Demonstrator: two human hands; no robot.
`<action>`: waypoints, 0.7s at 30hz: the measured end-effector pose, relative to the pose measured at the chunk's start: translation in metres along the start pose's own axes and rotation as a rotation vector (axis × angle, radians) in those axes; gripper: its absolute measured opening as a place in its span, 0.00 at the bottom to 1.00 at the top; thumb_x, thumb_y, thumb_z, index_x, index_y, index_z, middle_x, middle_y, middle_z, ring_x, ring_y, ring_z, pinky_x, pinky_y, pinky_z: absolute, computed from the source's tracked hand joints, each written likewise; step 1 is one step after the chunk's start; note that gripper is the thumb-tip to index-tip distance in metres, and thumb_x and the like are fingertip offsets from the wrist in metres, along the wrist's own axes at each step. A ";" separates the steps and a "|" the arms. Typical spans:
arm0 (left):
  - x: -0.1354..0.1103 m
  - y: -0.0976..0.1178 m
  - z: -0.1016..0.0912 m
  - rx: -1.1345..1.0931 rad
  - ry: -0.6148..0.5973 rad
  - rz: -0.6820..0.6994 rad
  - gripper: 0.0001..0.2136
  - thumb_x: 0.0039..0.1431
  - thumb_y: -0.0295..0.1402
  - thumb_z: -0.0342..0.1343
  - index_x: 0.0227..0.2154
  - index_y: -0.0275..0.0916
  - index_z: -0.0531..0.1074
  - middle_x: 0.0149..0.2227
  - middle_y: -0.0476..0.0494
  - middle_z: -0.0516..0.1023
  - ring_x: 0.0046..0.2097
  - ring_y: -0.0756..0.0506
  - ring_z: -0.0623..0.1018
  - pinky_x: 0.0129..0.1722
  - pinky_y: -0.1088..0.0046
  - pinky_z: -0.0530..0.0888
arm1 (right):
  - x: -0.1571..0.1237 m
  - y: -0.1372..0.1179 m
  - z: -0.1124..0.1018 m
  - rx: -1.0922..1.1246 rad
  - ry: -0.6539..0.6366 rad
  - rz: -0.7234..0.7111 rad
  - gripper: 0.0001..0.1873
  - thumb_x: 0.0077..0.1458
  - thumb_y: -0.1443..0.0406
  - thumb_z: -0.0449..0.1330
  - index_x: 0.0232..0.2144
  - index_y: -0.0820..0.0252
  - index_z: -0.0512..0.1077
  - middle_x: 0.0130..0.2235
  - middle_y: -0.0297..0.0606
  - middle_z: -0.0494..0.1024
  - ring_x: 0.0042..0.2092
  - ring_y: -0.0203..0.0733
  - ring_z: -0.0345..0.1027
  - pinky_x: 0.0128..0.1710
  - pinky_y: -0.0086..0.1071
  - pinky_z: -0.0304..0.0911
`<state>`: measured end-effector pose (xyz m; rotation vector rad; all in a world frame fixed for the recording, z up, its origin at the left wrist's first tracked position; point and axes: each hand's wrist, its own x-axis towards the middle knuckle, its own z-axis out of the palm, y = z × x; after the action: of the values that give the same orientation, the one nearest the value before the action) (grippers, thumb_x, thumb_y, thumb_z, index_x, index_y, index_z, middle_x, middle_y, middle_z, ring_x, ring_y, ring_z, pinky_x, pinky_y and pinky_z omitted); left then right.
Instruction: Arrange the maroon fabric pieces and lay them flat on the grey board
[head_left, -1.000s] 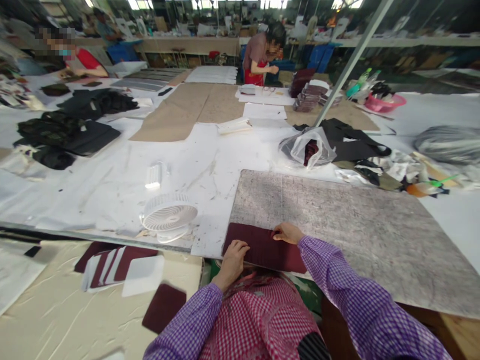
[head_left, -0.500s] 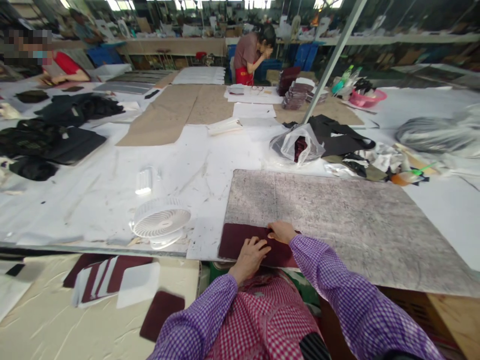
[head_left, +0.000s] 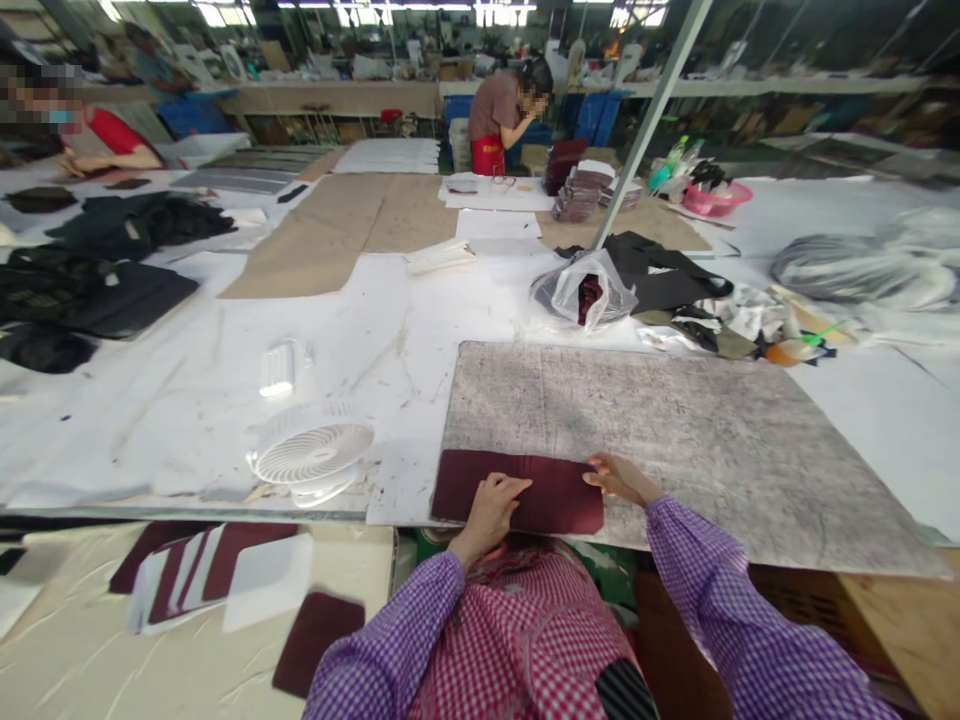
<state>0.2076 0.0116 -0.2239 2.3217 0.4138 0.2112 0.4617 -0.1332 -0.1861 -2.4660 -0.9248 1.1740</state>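
A dark maroon fabric panel [head_left: 559, 500] lies lengthwise along the near edge of a mottled grey board [head_left: 675, 420], with a crease or seam line near its middle. My left hand [head_left: 495, 510] rests on the panel left of that line, fingers stretched out over the cloth. At the panel's upper right corner is my right hand [head_left: 619, 478], its thumb and forefinger closed on the edge. Purple checked sleeves cover both forearms.
Left of the board stand a white fan [head_left: 313, 450] and a white lamp-like item [head_left: 277, 368]. Maroon and white pieces [head_left: 217, 570] lie on a cream surface at lower left. Beyond the board are a plastic bag [head_left: 589, 292], dark scraps and a metal pole [head_left: 652, 120]. Two co-workers sit or stand farther back.
My right hand has moved right from the panel's middle to its right corner, uncovering the right half. My left hand stays on the cloth, its fingers straighter. The view has shifted slightly.
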 end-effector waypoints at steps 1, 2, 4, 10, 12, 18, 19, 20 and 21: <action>0.001 -0.002 0.001 -0.014 0.004 -0.009 0.22 0.57 0.21 0.49 0.53 0.45 0.64 0.50 0.47 0.74 0.48 0.45 0.65 0.44 0.65 0.65 | -0.002 0.002 0.002 0.016 0.008 -0.003 0.21 0.55 0.61 0.57 0.49 0.67 0.64 0.33 0.40 0.76 0.30 0.37 0.72 0.26 0.27 0.66; 0.001 -0.004 0.001 -0.026 0.007 -0.015 0.21 0.57 0.21 0.48 0.53 0.45 0.65 0.49 0.47 0.74 0.48 0.45 0.65 0.44 0.66 0.65 | -0.003 0.003 0.004 0.028 0.016 -0.005 0.21 0.55 0.61 0.57 0.49 0.67 0.64 0.32 0.40 0.76 0.30 0.37 0.72 0.26 0.26 0.65; 0.001 -0.006 0.002 -0.041 0.008 -0.014 0.21 0.58 0.20 0.46 0.52 0.45 0.66 0.50 0.48 0.74 0.48 0.46 0.65 0.44 0.67 0.65 | -0.003 0.004 0.006 0.050 0.026 -0.010 0.21 0.54 0.61 0.57 0.48 0.66 0.65 0.29 0.38 0.75 0.28 0.37 0.71 0.24 0.25 0.64; 0.002 -0.005 0.002 -0.026 -0.012 0.016 0.22 0.59 0.21 0.43 0.53 0.47 0.66 0.50 0.48 0.74 0.48 0.45 0.65 0.44 0.67 0.65 | 0.001 0.009 0.007 0.104 0.011 -0.005 0.18 0.53 0.66 0.58 0.47 0.64 0.64 0.26 0.33 0.73 0.26 0.34 0.70 0.23 0.25 0.64; 0.002 -0.004 0.001 -0.006 -0.022 0.026 0.21 0.60 0.21 0.43 0.52 0.49 0.67 0.51 0.49 0.73 0.48 0.45 0.65 0.43 0.66 0.64 | 0.003 0.011 0.008 0.115 0.002 -0.002 0.18 0.53 0.67 0.58 0.47 0.64 0.63 0.26 0.32 0.72 0.26 0.33 0.69 0.23 0.25 0.65; 0.001 0.002 -0.001 0.071 -0.044 0.043 0.24 0.56 0.21 0.47 0.52 0.53 0.66 0.52 0.49 0.70 0.49 0.43 0.63 0.44 0.63 0.62 | 0.004 0.011 0.009 0.137 -0.011 0.005 0.16 0.55 0.68 0.57 0.47 0.64 0.62 0.28 0.31 0.71 0.27 0.32 0.69 0.24 0.25 0.66; 0.001 0.002 -0.002 0.082 -0.048 0.045 0.24 0.56 0.20 0.48 0.52 0.53 0.66 0.52 0.49 0.70 0.49 0.43 0.62 0.43 0.63 0.62 | 0.004 0.010 0.009 0.139 -0.012 0.009 0.16 0.55 0.68 0.57 0.46 0.64 0.62 0.28 0.31 0.71 0.27 0.32 0.68 0.24 0.25 0.66; 0.000 0.003 -0.002 0.093 -0.052 0.049 0.25 0.55 0.20 0.48 0.52 0.53 0.66 0.53 0.49 0.69 0.50 0.43 0.62 0.43 0.63 0.62 | 0.003 0.010 0.009 0.141 -0.012 0.012 0.16 0.55 0.68 0.57 0.46 0.64 0.62 0.28 0.31 0.71 0.27 0.32 0.68 0.24 0.25 0.66; 0.000 0.004 -0.003 0.104 -0.057 0.052 0.25 0.54 0.20 0.48 0.52 0.53 0.66 0.53 0.48 0.69 0.50 0.42 0.62 0.43 0.63 0.62 | 0.003 0.009 0.009 0.143 -0.011 0.017 0.16 0.55 0.68 0.57 0.46 0.64 0.62 0.29 0.31 0.71 0.26 0.31 0.68 0.24 0.25 0.66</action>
<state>0.2075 0.0109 -0.2191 2.4358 0.3439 0.1516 0.4603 -0.1383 -0.1981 -2.3611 -0.7953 1.2163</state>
